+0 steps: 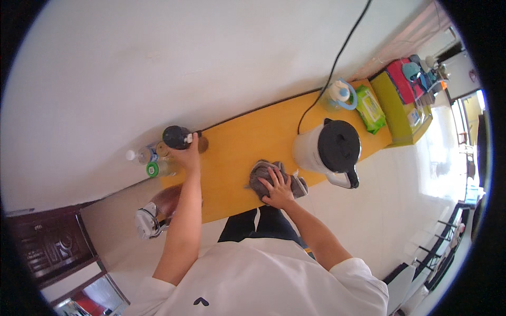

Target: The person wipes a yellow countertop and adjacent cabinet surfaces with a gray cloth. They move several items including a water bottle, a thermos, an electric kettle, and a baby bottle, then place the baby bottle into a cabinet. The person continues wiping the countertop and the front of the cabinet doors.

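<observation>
My left hand [185, 157] is closed round a bottle with a black lid [176, 137] by the wall, at the left end of the yellow-orange tabletop [232, 142]. Its lower part is mostly hidden behind the hand. Right beside it are a clear bottle with a white cap [139, 155] and another with a green cap [158, 169]. My right hand [279, 192] lies with spread fingers on a crumpled grey cloth [261, 181], pressed to the table near its front edge. The cloth bunches out on both sides of the hand.
A white kettle with a black lid [337, 147] stands right of the cloth. Beyond it are a blue-handled bottle [341, 95], a green wipes packet [370, 109] and a yellow-green box [403, 113]. A black cord [337, 60] hangs down behind the kettle. A clear-lidded jug [155, 213] stands near my left forearm.
</observation>
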Demonstrator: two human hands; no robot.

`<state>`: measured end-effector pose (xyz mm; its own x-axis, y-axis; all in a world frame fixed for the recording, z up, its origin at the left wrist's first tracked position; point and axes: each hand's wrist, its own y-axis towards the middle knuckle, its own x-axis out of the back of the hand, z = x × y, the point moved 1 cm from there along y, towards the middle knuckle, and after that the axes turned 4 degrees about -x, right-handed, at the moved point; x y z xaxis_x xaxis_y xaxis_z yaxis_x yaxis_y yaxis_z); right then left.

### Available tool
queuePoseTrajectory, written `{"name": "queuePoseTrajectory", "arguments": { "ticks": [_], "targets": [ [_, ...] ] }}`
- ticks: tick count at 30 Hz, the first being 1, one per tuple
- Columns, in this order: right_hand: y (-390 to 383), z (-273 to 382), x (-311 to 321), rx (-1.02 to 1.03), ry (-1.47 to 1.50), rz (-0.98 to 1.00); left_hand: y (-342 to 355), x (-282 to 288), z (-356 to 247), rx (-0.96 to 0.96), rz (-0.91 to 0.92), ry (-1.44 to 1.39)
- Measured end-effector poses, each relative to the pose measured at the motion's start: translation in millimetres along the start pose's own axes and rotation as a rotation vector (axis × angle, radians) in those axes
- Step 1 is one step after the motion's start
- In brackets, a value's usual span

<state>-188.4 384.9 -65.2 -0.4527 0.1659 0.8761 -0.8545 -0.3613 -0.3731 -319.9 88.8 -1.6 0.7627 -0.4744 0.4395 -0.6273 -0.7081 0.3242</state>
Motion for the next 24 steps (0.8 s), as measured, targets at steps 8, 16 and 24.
{"name": "queuePoseTrajectory", "arguments": {
  "ticks": [8,16,24],
  "targets": [
    [3,7,-10,-0.047,0.036,-0.217,-7,-2,-3,-0.018,0.014,0.252],
    [-31,-29,10,-0.059,0.046,-0.125,-51,22,-24,0.023,0.217,-0.125],
    [-77,-78,13,-0.126,0.07,-0.064,-190,50,-34,0.399,0.866,-0.361]
  ]
}}
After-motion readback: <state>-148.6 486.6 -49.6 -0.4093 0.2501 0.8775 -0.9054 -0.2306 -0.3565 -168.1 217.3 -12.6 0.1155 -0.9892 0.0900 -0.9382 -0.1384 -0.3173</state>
